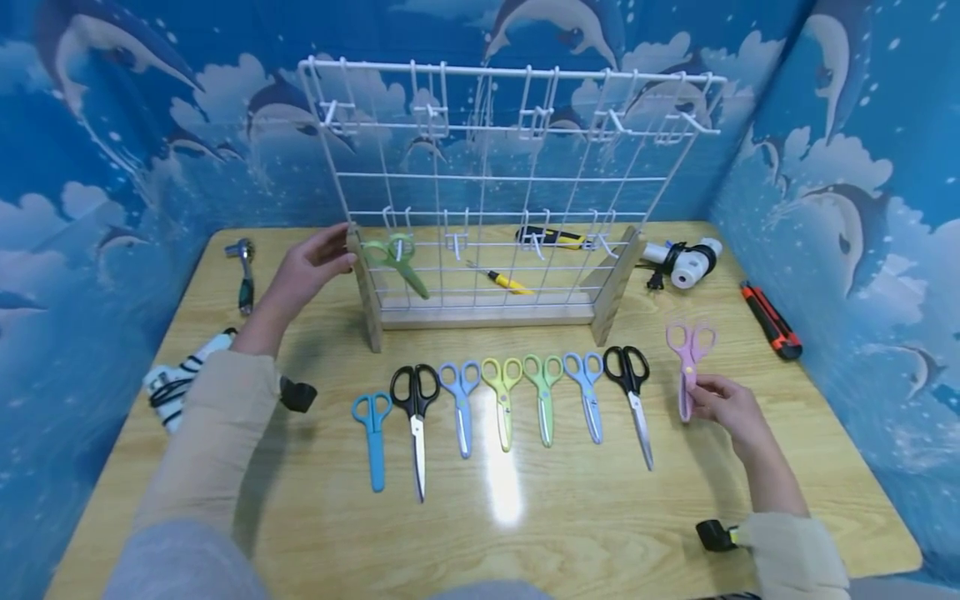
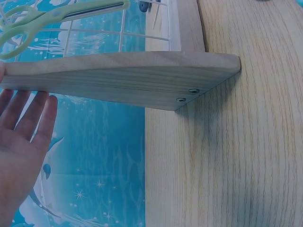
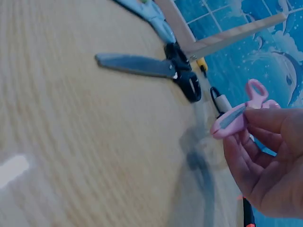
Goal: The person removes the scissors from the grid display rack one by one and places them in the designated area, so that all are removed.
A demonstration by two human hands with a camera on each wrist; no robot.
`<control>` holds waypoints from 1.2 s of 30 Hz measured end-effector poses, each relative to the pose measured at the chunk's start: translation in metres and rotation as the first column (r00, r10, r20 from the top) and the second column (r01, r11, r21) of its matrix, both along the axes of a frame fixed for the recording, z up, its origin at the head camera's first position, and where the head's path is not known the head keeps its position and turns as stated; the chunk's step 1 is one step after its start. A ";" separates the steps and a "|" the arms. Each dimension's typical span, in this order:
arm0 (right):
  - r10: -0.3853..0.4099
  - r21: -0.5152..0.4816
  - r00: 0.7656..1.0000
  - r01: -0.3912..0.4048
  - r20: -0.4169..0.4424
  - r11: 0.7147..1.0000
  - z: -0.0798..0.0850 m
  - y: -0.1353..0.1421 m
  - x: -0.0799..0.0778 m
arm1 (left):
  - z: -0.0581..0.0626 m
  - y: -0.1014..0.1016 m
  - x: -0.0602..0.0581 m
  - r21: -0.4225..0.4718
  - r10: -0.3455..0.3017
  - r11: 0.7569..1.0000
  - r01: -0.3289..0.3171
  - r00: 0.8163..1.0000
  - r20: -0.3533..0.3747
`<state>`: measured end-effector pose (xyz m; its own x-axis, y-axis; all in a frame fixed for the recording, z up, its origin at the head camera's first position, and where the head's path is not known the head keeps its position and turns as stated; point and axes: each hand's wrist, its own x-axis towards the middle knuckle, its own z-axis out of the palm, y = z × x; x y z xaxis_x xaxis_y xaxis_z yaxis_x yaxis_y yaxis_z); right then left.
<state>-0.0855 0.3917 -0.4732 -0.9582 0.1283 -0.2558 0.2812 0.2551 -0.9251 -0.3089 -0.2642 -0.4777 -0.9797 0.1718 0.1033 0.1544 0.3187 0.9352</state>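
In the head view a white wire rack [image 1: 483,177] stands on wooden side posts. My left hand [image 1: 303,265] is at its left post [image 1: 366,292]; in the left wrist view the fingers [image 2: 40,113] are straight, tips right at the wood's edge. Green scissors [image 1: 405,268] hang from a lower-left hook beside it. My right hand [image 1: 731,408] pinches pink scissors [image 1: 687,358] by the blade end, handles pointing away, above the tabletop at right. Closest to them in the row lie black-handled scissors [image 1: 630,379], blades toward me.
Left of these lie several more scissors, including green [image 1: 544,400], yellow [image 1: 503,404] and teal [image 1: 373,433] ones. Bare hooks [image 1: 536,123] line the rack. Around it lie a ratchet wrench [image 1: 245,275], a red-black cutter [image 1: 771,321], a white corded device [image 1: 686,265] and yellow tools [image 1: 510,282].
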 end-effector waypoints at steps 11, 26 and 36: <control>0.042 0.234 0.995 -0.063 0.092 0.970 0.021 -0.017 0.013 | -0.004 0.000 0.001 0.044 -0.001 0.999 0.003 0.999 -0.047; 0.082 0.523 0.988 -0.138 0.129 0.841 0.045 -0.044 0.015 | -0.005 0.002 0.002 0.023 0.015 1.000 -0.014 0.999 -0.036; 0.131 0.719 0.985 -0.171 0.112 0.674 0.046 -0.052 0.016 | 0.019 0.007 0.012 0.063 -0.022 0.998 0.020 0.999 0.030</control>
<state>-0.0695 0.3397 -0.4268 -0.9706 0.1473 -0.1901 0.2160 0.8816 -0.4196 -0.2970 -0.2570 -0.4591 -0.9789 0.1864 0.0840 0.1310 0.2563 0.9577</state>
